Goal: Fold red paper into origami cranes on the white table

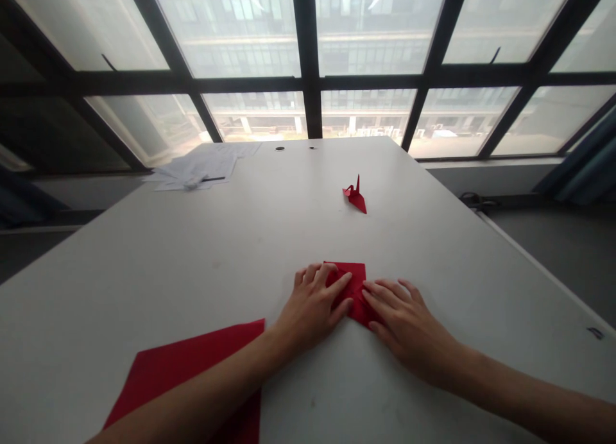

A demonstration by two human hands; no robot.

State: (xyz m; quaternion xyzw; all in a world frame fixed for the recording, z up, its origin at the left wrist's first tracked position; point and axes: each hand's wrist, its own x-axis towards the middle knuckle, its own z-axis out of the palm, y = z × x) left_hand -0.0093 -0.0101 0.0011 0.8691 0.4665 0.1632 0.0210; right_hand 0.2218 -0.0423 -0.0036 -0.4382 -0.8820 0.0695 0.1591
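A small folded piece of red paper (357,272) lies flat on the white table, partly covered by both hands. My left hand (315,301) rests on its left side, fingers spread, with the index finger and thumb reaching over the paper. On the right side, my right hand (402,315) presses down with its fingers stretched out over the edge. The lower and outer parts of the folded paper are hidden under the hands. Farther back stands a red paper crane (355,199), untouched. Beneath my left forearm is a larger red sheet (192,360).
The white table (192,258) runs back towards large dark-framed windows (310,59). White papers (197,165) with a dark pen (214,179) lie at the far left. A small dark object (595,333) is near the right edge.
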